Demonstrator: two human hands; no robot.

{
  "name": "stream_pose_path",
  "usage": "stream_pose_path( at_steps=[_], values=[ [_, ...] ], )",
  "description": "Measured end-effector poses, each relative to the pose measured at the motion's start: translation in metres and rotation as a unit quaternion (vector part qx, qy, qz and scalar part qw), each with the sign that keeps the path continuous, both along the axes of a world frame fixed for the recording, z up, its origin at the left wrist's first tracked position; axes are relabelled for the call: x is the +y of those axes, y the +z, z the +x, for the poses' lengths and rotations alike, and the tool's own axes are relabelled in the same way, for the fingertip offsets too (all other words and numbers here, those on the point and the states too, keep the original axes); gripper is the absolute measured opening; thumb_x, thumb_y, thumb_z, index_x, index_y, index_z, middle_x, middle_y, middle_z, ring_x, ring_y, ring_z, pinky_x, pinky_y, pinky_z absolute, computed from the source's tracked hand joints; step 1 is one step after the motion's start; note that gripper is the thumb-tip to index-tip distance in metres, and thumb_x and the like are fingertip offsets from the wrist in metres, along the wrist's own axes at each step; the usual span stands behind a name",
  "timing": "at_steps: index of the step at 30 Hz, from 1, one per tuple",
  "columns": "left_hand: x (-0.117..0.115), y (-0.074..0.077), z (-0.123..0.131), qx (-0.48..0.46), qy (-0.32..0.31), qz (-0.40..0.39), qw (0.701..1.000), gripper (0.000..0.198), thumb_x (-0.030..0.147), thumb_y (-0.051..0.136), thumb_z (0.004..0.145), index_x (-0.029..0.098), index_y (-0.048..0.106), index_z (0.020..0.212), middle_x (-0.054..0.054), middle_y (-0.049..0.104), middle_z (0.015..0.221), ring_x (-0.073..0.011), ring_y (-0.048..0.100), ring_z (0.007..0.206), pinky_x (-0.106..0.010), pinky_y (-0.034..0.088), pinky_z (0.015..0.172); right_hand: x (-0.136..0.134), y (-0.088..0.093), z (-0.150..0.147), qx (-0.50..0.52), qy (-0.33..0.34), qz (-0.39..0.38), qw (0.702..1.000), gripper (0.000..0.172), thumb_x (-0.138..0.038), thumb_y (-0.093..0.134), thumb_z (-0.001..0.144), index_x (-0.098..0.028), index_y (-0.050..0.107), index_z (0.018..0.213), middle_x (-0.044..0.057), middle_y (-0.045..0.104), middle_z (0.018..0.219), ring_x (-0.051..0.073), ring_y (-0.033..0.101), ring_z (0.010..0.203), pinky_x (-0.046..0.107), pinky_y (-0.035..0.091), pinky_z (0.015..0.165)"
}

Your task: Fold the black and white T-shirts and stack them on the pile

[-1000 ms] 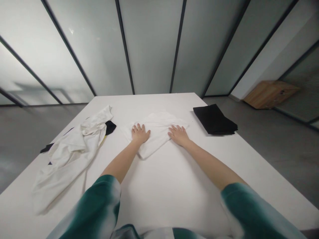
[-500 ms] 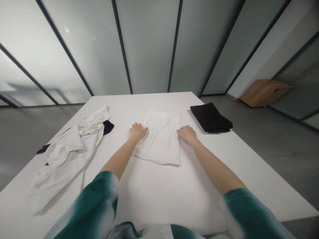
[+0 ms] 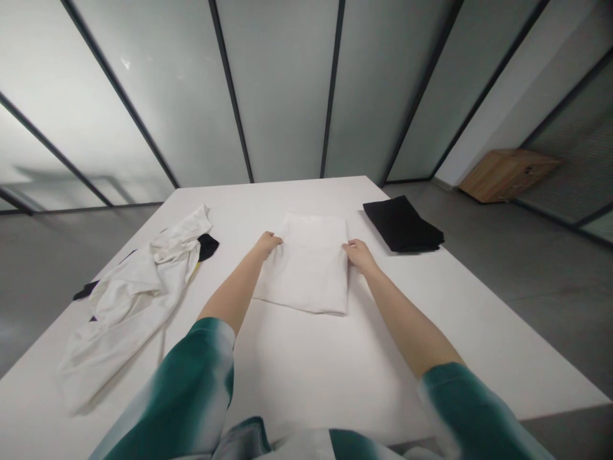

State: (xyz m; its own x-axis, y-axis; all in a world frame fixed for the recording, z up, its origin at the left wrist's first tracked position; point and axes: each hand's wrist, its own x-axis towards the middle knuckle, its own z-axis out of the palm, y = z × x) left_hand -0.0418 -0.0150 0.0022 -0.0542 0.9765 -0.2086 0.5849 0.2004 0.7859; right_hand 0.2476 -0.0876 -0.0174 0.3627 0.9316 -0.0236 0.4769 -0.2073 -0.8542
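Observation:
A white garment (image 3: pixel 309 271), folded into a rough rectangle, lies flat on the white table in front of me. My left hand (image 3: pixel 268 244) pinches its left edge, fingers closed on the fabric. On the opposite side, my right hand (image 3: pixel 358 253) grips the right edge between thumb and fingers. The garment's near edge hangs loose toward me, and its surface looks mostly smooth. What kind of garment it is, I cannot tell.
To the left lies a crumpled pile of white clothing (image 3: pixel 138 287) with a dark piece (image 3: pixel 207 246) under it. Folded black fabric (image 3: pixel 403 225) rests near the right edge of the white table (image 3: pixel 306 377). Beyond stand frosted glass panels (image 3: pixel 282 89) and a wooden cabinet (image 3: pixel 507 174).
My hands have gone from lying on the garment's sides to pinching its edges. The left hand's fingers have closed, and the fabric looks smoother and pulled tauter.

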Motion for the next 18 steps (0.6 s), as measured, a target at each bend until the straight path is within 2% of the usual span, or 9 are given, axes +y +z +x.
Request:
stream_pose_path(
  at_steps=[2, 4, 6, 9, 12, 15, 18],
  values=[
    [-0.004, 0.001, -0.005, -0.077, 0.014, -0.005, 0.997, 0.073, 0.028, 0.063, 0.074, 0.014, 0.044, 0.142, -0.013, 0.073, 0.105, -0.0256, 0.071, 0.089, -0.035, 0.055, 0.071, 0.000, 0.001, 0.004, 0.135, -0.024, -0.005, 0.991, 0.022, -0.026, 0.056, 0.075, -0.018, 0.062, 0.095, 0.005, 0.068, 0.074, 0.022, 0.066, 0.070, 0.031, 0.052, 0.060],
    [-0.006, 0.002, -0.010, -0.190, 0.018, -0.008, 0.982, 0.079, 0.031, 0.065, 0.073, 0.020, 0.040, 0.146, -0.009, 0.074, 0.104, -0.0229, 0.071, 0.089, -0.035, 0.055, 0.073, -0.003, 0.003, 0.006, 0.211, -0.034, -0.001, 0.977, 0.031, -0.024, 0.056, 0.073, -0.018, 0.059, 0.103, 0.005, 0.068, 0.074, 0.021, 0.066, 0.067, 0.030, 0.051, 0.058],
    [-0.006, 0.005, -0.015, -0.284, 0.007, -0.003, 0.959, 0.073, 0.035, 0.070, 0.067, 0.020, 0.053, 0.137, -0.008, 0.074, 0.099, -0.0226, 0.070, 0.088, -0.035, 0.055, 0.076, -0.005, 0.008, 0.006, 0.237, -0.023, 0.025, 0.971, 0.040, -0.025, 0.057, 0.072, -0.020, 0.058, 0.111, 0.003, 0.068, 0.076, 0.019, 0.065, 0.067, 0.029, 0.052, 0.059],
    [0.001, 0.017, -0.024, -0.311, -0.020, 0.045, 0.949, 0.048, 0.037, 0.073, 0.060, 0.016, 0.072, 0.103, -0.009, 0.074, 0.093, -0.0229, 0.067, 0.088, -0.033, 0.052, 0.076, -0.003, 0.021, 0.008, 0.230, -0.005, 0.078, 0.970, 0.042, -0.026, 0.058, 0.070, -0.021, 0.059, 0.112, 0.000, 0.064, 0.075, 0.017, 0.063, 0.069, 0.029, 0.052, 0.063],
    [0.017, 0.042, -0.029, -0.294, -0.046, 0.104, 0.949, 0.037, 0.038, 0.071, 0.060, 0.015, 0.074, 0.088, -0.009, 0.073, 0.092, -0.0222, 0.065, 0.086, -0.032, 0.050, 0.072, 0.015, 0.043, 0.010, 0.214, 0.003, 0.106, 0.971, 0.036, -0.023, 0.059, 0.066, -0.020, 0.061, 0.102, -0.001, 0.059, 0.072, 0.016, 0.060, 0.070, 0.029, 0.051, 0.065],
    [0.039, 0.080, -0.029, -0.274, -0.067, 0.135, 0.950, 0.041, 0.041, 0.068, 0.065, 0.012, 0.074, 0.093, -0.009, 0.071, 0.092, -0.0216, 0.063, 0.084, -0.031, 0.049, 0.072, 0.047, 0.074, 0.014, 0.216, 0.011, 0.110, 0.970, 0.028, -0.018, 0.058, 0.065, -0.020, 0.060, 0.093, -0.001, 0.059, 0.075, 0.016, 0.059, 0.073, 0.030, 0.051, 0.068],
    [0.060, 0.120, -0.025, -0.244, -0.074, 0.170, 0.952, 0.046, 0.046, 0.061, 0.073, 0.011, 0.072, 0.100, -0.010, 0.069, 0.099, -0.0228, 0.063, 0.091, -0.034, 0.049, 0.080, 0.079, 0.110, 0.020, 0.234, 0.028, 0.145, 0.961, 0.017, -0.023, 0.060, 0.071, -0.022, 0.058, 0.087, -0.001, 0.061, 0.078, 0.016, 0.060, 0.077, 0.032, 0.052, 0.072]
  ],
)
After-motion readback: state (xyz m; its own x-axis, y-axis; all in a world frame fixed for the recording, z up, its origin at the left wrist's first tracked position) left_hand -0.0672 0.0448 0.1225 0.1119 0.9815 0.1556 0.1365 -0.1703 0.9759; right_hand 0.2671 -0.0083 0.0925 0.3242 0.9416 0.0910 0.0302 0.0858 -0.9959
